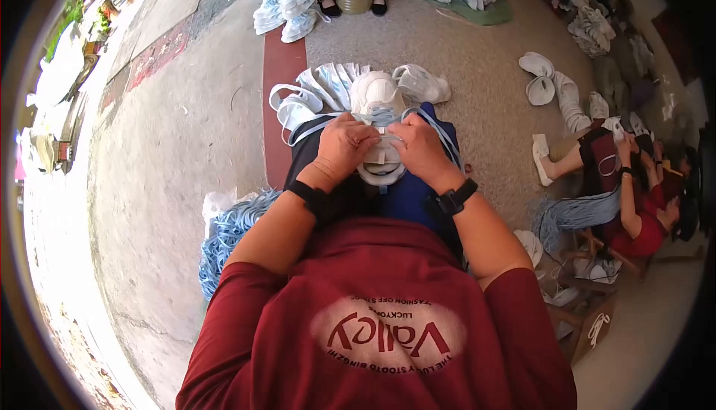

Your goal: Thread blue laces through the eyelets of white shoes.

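Head view: pinching a white, rounded sneaker (382, 145) on the dark-clothed lap (414, 205) with closed fingers of left hand (349, 142) and right hand (418, 143); could skew pale-blue flat laces (385, 118) through uneven pulling.

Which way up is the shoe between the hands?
The shoe is upright: its opening and pale-blue lacing face the camera, between left hand and right hand.

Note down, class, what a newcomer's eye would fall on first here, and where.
First, the white shoe near the upper middle, held between the left hand and the right hand. Next, the maroon shirt with its pale oval print, filling the lower middle. Then the tangled heap of blue cords, beside the person's left arm.
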The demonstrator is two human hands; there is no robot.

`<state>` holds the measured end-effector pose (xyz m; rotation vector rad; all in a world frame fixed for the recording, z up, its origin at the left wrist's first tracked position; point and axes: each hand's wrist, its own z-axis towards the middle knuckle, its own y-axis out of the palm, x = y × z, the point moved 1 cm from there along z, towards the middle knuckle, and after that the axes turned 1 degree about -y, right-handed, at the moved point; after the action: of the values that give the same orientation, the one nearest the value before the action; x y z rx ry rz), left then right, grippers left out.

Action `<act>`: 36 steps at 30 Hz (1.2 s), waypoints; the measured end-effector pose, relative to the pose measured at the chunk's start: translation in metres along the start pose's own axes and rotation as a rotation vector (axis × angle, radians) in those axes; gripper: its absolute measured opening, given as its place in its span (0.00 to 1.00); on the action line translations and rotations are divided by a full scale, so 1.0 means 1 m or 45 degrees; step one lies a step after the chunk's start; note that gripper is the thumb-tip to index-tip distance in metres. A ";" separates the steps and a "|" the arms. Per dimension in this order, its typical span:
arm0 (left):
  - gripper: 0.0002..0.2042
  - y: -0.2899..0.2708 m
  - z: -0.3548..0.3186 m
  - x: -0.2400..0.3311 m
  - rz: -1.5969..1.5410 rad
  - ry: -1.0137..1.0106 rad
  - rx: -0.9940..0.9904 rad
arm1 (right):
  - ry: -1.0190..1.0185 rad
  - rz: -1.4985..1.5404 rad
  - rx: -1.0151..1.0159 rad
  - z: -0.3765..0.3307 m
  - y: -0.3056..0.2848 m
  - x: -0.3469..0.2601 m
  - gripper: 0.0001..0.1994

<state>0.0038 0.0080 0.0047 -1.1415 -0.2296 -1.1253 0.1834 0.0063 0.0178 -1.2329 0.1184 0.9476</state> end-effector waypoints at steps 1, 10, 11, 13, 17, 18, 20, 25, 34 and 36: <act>0.04 -0.004 0.002 0.002 0.187 0.022 -0.002 | -0.023 -0.184 -0.046 0.003 0.003 0.000 0.06; 0.07 0.005 0.011 0.020 0.828 -0.045 -0.195 | -0.266 -0.881 -0.457 0.025 -0.012 -0.006 0.04; 0.07 0.004 0.011 0.019 0.846 -0.058 -0.185 | -0.328 -0.966 -0.486 0.030 -0.008 -0.007 0.05; 0.06 0.002 0.011 0.019 0.855 -0.069 -0.203 | -0.382 -0.943 -0.510 0.036 0.001 -0.003 0.05; 0.04 0.005 0.007 0.013 0.757 -0.048 -0.149 | -0.432 -0.518 -0.431 0.032 -0.002 0.016 0.04; 0.04 0.005 0.008 0.011 0.756 -0.051 -0.149 | -0.467 -0.354 -0.431 0.028 -0.007 0.014 0.02; 0.03 0.009 0.008 0.009 0.721 -0.023 -0.162 | -0.421 0.010 -0.375 0.019 -0.009 -0.011 0.01; 0.04 0.018 0.007 -0.011 0.407 -0.096 -0.016 | -0.226 0.704 0.120 -0.002 -0.018 -0.028 0.01; 0.05 0.013 0.005 0.017 0.674 -0.150 -0.220 | 0.421 1.200 0.168 -0.029 -0.013 0.002 0.06; 0.05 0.020 0.006 0.016 0.716 -0.102 -0.153 | 0.455 1.276 0.198 -0.034 -0.008 0.010 0.06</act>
<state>0.0292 0.0029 0.0061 -1.2560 0.0992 -0.6010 0.2084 -0.0166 0.0061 -1.1727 1.1524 1.5100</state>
